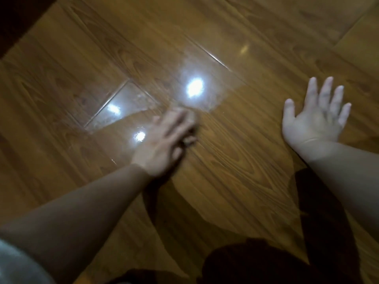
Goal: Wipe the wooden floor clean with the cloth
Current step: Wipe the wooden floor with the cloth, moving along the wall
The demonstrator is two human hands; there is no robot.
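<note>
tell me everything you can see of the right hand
The right hand is bare and pale. Its four fingers are straight and fanned apart, pointing away from the person, thumb stretched toward the middle of the view. Greyish smudges mark the fingers. It holds nothing. It is at the right of the view over the wooden floor; whether it rests on the boards or hovers cannot be told. Its bare forearm runs to the lower right edge.

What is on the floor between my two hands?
Only bare wooden floor shows between the left hand and right hand, in the head view.
</note>
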